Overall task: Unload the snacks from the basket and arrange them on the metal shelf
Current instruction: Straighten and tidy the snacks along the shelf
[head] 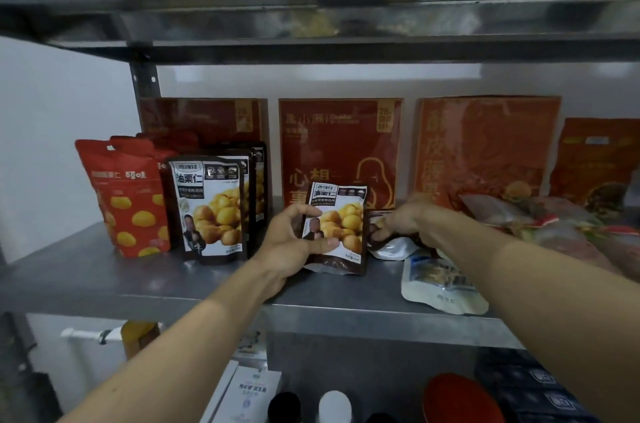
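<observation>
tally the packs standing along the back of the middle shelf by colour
dark red packs: 2
orange packs: 2
total: 4

Three red pouches (128, 201), two dark red boxes (339, 145).

Light: dim, cool and even; the white wall (52, 145) is brightest.
Glare: dull sheen on the metal shelf (86, 273).
Focus: soft throughout; package print smeared.
Edges: shelf lines bow.
</observation>
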Motion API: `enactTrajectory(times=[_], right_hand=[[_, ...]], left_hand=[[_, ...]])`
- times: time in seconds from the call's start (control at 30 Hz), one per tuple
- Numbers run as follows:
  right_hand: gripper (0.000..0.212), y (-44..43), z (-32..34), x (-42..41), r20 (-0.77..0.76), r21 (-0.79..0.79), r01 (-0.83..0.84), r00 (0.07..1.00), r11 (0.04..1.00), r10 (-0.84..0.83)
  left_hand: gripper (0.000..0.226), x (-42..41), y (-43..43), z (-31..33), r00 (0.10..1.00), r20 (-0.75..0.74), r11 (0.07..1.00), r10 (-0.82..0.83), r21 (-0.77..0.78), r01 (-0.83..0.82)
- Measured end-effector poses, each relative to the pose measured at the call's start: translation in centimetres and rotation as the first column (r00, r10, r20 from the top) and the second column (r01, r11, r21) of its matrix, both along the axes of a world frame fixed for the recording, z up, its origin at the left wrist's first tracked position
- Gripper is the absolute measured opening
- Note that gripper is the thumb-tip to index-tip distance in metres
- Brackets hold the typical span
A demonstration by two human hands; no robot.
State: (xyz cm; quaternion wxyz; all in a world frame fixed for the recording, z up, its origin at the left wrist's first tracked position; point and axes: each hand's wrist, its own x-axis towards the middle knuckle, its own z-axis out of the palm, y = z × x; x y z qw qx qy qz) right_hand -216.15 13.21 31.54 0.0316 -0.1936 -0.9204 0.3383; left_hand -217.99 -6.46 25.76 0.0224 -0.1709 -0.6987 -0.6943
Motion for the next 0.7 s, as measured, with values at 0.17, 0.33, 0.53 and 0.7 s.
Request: enactTrajectory(times=[0.17,0.33,0.53,0.7], right_hand=[[0.081,0.1,-0.8,-0.2,-0.214,-0.261,0.160,0.952,0.952,-0.218],[0.061,0.0,-1.1,1.2,-0.406,-0.364,0.140,0.866,0.921,-0.291],[0.061,-3.0,-0.9,3.0,-0.580,-0.298,0.129,0.763,0.946,-0.287],[0.066,-8.0,-1.3,5.1,-0.630,-0.277,0.163,0.713,0.947,-0.307]], left_hand=[[0.055,0.8,-0.6,0.1,0.980,-0.197,0.998,-0.008,-0.063,-0.004],[0.049,1.3,-1.3,0.5,0.960,-0.279,0.995,0.027,-0.086,-0.053],[0.051,2.1,-5.1,0.9,0.921,-0.371,0.990,0.119,-0.024,-0.138],[0.049,3.2,-10.3,1.0,0.903,-0.409,0.989,0.128,-0.015,-0.147]])
